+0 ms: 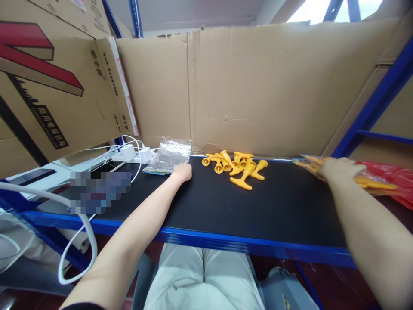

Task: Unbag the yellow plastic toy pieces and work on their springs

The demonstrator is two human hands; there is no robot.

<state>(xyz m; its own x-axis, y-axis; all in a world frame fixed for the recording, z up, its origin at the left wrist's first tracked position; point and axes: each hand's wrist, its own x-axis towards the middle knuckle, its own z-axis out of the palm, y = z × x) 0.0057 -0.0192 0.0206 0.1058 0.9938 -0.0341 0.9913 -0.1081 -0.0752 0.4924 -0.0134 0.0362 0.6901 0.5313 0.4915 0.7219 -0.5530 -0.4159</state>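
Right forearm [371,228] extends to a clear bag [371,177] holding yellow pieces [380,184].

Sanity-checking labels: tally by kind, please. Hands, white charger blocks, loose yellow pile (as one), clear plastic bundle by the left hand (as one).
Left hand and right hand: 2
White charger blocks: 2
Loose yellow pile: 1 (pieces overlap; exact piece count unclear)
Clear plastic bundle: 1
Total: 6

The black counter [206,209], edged in blue, carried a pile of yellow T-handled pieces [248,172], a clear plastic bag [171,154] and red plastic [395,175].
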